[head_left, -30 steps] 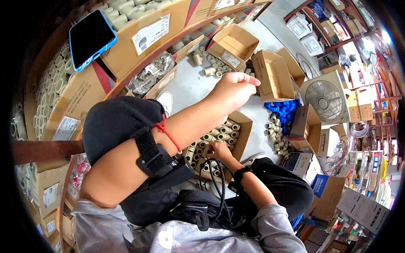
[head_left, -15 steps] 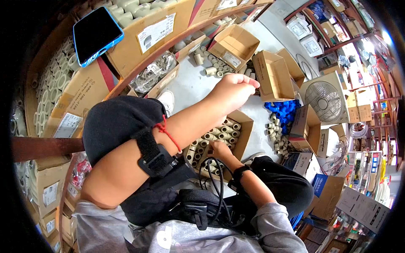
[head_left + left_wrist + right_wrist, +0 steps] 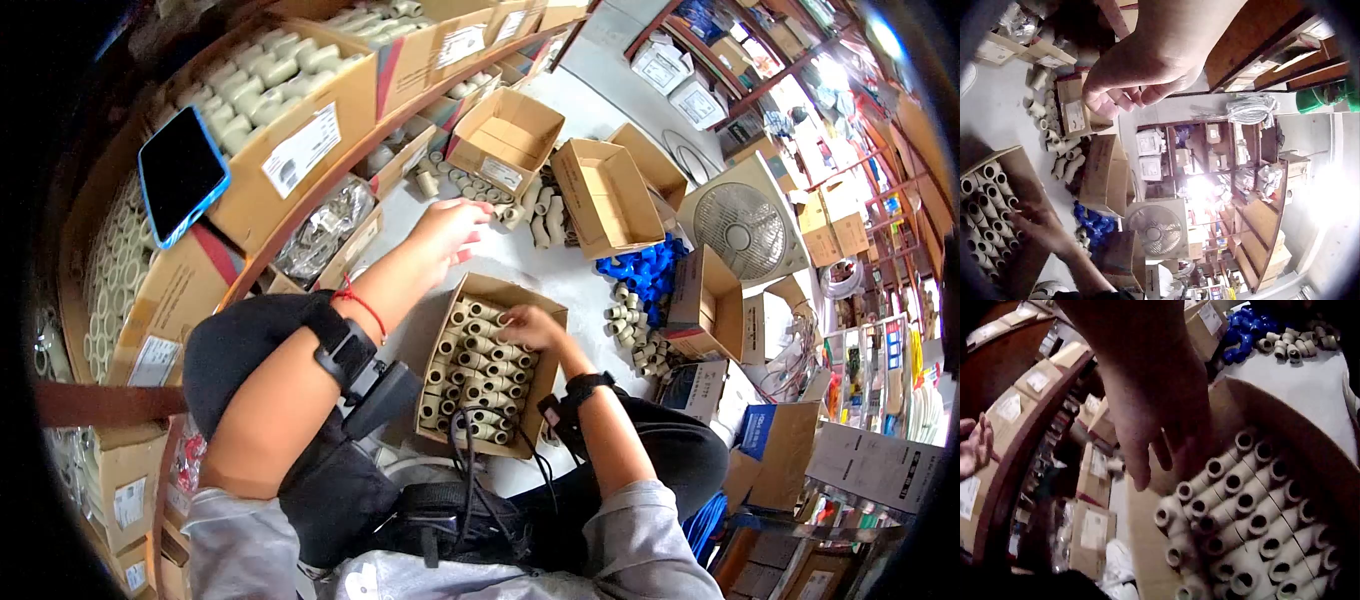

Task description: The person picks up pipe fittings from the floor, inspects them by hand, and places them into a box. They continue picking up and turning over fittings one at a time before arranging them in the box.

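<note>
Box [image 3: 432,345] is packed tight with fittings [image 3: 478,385], rows touching, open from above only; right hand [image 3: 530,325] rests on the far rows. A bare floor [image 3: 545,262] strip runs between the box and the loose fittings [image 3: 540,215], with left hand [image 3: 445,230] hovering at its left end. Shelf rail [image 3: 300,222] walls the left side. Two empty boxes [image 3: 505,135] [image 3: 610,195] block beyond the pile. Blue fittings [image 3: 645,270] crowd the right.

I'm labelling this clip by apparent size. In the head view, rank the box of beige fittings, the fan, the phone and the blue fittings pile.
1. box of beige fittings, largest.
2. fan, only slightly smaller; a close call.
3. phone, likely nearer the camera, which flatters it.
4. blue fittings pile, smallest.
</note>
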The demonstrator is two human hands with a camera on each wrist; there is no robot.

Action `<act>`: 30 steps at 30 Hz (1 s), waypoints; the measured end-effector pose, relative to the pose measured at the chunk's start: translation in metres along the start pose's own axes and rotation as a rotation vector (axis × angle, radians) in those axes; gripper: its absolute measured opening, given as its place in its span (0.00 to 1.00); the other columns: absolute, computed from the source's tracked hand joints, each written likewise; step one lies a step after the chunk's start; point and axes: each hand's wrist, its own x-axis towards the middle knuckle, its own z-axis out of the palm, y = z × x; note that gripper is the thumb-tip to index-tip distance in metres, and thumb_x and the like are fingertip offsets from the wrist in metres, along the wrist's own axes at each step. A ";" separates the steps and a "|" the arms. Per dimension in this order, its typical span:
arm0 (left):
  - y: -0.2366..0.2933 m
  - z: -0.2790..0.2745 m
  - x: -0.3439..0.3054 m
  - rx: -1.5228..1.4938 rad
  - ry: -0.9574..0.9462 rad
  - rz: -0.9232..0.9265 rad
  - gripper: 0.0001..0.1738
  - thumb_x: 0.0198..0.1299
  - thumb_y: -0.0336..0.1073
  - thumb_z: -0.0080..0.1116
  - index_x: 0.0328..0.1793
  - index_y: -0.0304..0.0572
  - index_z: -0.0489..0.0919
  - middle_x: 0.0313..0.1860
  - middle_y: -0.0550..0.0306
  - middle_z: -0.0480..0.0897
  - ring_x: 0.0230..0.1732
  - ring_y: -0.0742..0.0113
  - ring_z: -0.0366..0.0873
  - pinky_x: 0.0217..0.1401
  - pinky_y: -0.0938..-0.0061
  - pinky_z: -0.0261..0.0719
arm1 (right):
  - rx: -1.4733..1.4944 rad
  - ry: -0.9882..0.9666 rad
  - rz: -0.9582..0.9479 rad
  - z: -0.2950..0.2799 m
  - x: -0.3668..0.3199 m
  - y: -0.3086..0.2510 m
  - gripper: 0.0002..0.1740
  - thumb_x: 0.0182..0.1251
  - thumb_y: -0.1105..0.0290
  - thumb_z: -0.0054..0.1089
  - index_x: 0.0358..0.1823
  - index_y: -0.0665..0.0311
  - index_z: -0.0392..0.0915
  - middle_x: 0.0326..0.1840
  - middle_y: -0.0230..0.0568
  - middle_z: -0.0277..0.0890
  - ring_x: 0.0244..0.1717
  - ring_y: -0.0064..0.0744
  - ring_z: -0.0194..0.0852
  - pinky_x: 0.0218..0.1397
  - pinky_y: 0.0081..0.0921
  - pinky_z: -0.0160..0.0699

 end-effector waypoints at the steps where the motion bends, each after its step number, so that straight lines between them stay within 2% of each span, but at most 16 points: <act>1: -0.002 -0.001 0.013 0.034 0.010 -0.001 0.09 0.47 0.34 0.48 0.36 0.51 0.75 0.32 0.66 0.72 0.32 0.75 0.66 0.34 0.77 0.64 | 0.131 0.140 -0.029 -0.012 0.003 0.003 0.23 0.46 0.58 0.61 0.39 0.68 0.73 0.27 0.39 0.75 0.30 0.24 0.71 0.32 0.21 0.70; 2: -0.004 0.000 0.025 0.070 0.017 -0.002 0.09 0.47 0.34 0.48 0.36 0.52 0.75 0.32 0.66 0.72 0.32 0.74 0.66 0.35 0.75 0.64 | 0.244 0.134 0.075 -0.029 0.012 0.006 0.21 0.49 0.61 0.59 0.39 0.69 0.72 0.28 0.38 0.75 0.29 0.22 0.71 0.30 0.18 0.70; 3: -0.008 0.001 0.037 0.080 0.031 -0.020 0.09 0.47 0.34 0.48 0.36 0.51 0.74 0.32 0.66 0.72 0.32 0.74 0.66 0.34 0.75 0.64 | 0.230 0.192 0.057 -0.045 0.020 0.009 0.18 0.50 0.63 0.57 0.40 0.67 0.72 0.31 0.37 0.74 0.28 0.21 0.70 0.29 0.19 0.70; 4: -0.012 0.002 0.051 0.090 0.046 -0.037 0.09 0.47 0.34 0.47 0.36 0.51 0.74 0.31 0.66 0.72 0.32 0.74 0.66 0.34 0.76 0.64 | 0.421 0.231 0.183 -0.059 0.024 0.007 0.16 0.51 0.64 0.55 0.39 0.65 0.73 0.32 0.35 0.74 0.28 0.22 0.70 0.30 0.20 0.70; 6: -0.019 0.003 0.081 0.124 0.067 -0.069 0.10 0.48 0.36 0.46 0.37 0.50 0.74 0.32 0.65 0.72 0.32 0.72 0.66 0.34 0.75 0.64 | 0.422 0.289 0.254 -0.090 0.035 -0.002 0.15 0.51 0.63 0.54 0.38 0.64 0.73 0.30 0.33 0.74 0.27 0.23 0.70 0.29 0.20 0.70; 7: -0.025 0.004 0.096 0.121 0.088 -0.078 0.10 0.48 0.36 0.46 0.37 0.50 0.74 0.32 0.65 0.71 0.32 0.72 0.66 0.33 0.75 0.64 | 0.406 0.339 0.199 -0.101 0.052 0.013 0.20 0.48 0.60 0.57 0.37 0.69 0.74 0.25 0.39 0.75 0.24 0.23 0.71 0.26 0.19 0.72; 11: -0.053 0.001 0.167 0.123 0.119 -0.151 0.12 0.49 0.39 0.44 0.40 0.49 0.73 0.37 0.63 0.73 0.36 0.68 0.67 0.38 0.70 0.65 | 0.225 0.464 0.283 -0.147 0.095 0.005 0.15 0.44 0.65 0.52 0.33 0.66 0.77 0.28 0.45 0.76 0.29 0.33 0.74 0.36 0.23 0.72; 12: -0.063 0.002 0.183 0.120 0.106 -0.178 0.13 0.49 0.39 0.44 0.41 0.49 0.72 0.39 0.63 0.73 0.38 0.67 0.67 0.40 0.69 0.65 | 0.156 0.522 0.215 -0.150 0.107 0.009 0.14 0.42 0.67 0.50 0.31 0.65 0.77 0.30 0.49 0.75 0.33 0.38 0.74 0.41 0.25 0.70; 16: -0.096 0.008 0.226 0.143 0.001 -0.279 0.19 0.51 0.44 0.41 0.48 0.44 0.68 0.50 0.58 0.70 0.49 0.61 0.65 0.50 0.64 0.61 | -0.268 0.563 0.089 -0.135 0.148 0.027 0.11 0.42 0.70 0.49 0.29 0.65 0.76 0.31 0.52 0.73 0.38 0.47 0.70 0.43 0.35 0.69; 17: -0.105 0.009 0.236 0.142 -0.016 -0.302 0.21 0.52 0.45 0.41 0.49 0.43 0.67 0.51 0.56 0.69 0.51 0.60 0.65 0.51 0.62 0.61 | -0.307 0.428 0.145 -0.132 0.151 0.029 0.19 0.43 0.71 0.50 0.41 0.65 0.72 0.42 0.49 0.71 0.45 0.43 0.68 0.49 0.30 0.66; 18: -0.114 0.009 0.247 0.159 -0.088 -0.345 0.28 0.57 0.49 0.32 0.59 0.41 0.59 0.59 0.55 0.61 0.59 0.59 0.57 0.57 0.64 0.55 | -0.277 0.462 0.126 -0.122 0.158 0.034 0.23 0.42 0.72 0.52 0.45 0.66 0.69 0.47 0.49 0.67 0.48 0.43 0.65 0.52 0.30 0.63; 20: -0.123 0.016 0.261 0.123 -0.104 -0.371 0.30 0.57 0.51 0.31 0.61 0.38 0.54 0.62 0.53 0.56 0.61 0.58 0.53 0.60 0.61 0.51 | -0.244 0.499 0.061 -0.103 0.177 0.051 0.33 0.40 0.72 0.56 0.53 0.68 0.59 0.56 0.50 0.58 0.54 0.43 0.59 0.57 0.28 0.59; 23: -0.138 0.022 0.282 0.133 -0.132 -0.446 0.34 0.57 0.53 0.30 0.63 0.36 0.49 0.64 0.51 0.52 0.64 0.57 0.49 0.61 0.60 0.49 | -0.233 0.551 0.114 -0.085 0.189 0.061 0.33 0.42 0.72 0.54 0.55 0.64 0.58 0.59 0.39 0.55 0.54 0.41 0.59 0.54 0.30 0.63; 27: -0.145 0.029 0.306 0.077 -0.119 -0.485 0.37 0.56 0.56 0.30 0.63 0.34 0.47 0.65 0.50 0.49 0.65 0.57 0.46 0.62 0.60 0.45 | -0.170 0.621 0.050 -0.080 0.198 0.068 0.34 0.39 0.71 0.58 0.53 0.64 0.59 0.57 0.40 0.57 0.53 0.42 0.60 0.53 0.31 0.64; 28: -0.145 0.030 0.308 0.014 -0.110 -0.468 0.38 0.55 0.57 0.31 0.63 0.32 0.47 0.64 0.48 0.50 0.65 0.58 0.47 0.63 0.61 0.44 | -0.165 0.662 0.006 -0.079 0.197 0.068 0.31 0.39 0.70 0.59 0.49 0.65 0.61 0.52 0.44 0.61 0.48 0.45 0.63 0.50 0.33 0.66; 30: -0.141 0.028 0.308 -0.219 -0.073 -0.500 0.39 0.55 0.58 0.31 0.62 0.31 0.47 0.63 0.48 0.52 0.64 0.58 0.48 0.63 0.62 0.44 | -0.097 0.666 0.095 -0.078 0.194 0.063 0.28 0.39 0.69 0.59 0.46 0.66 0.62 0.48 0.47 0.63 0.45 0.46 0.65 0.48 0.34 0.66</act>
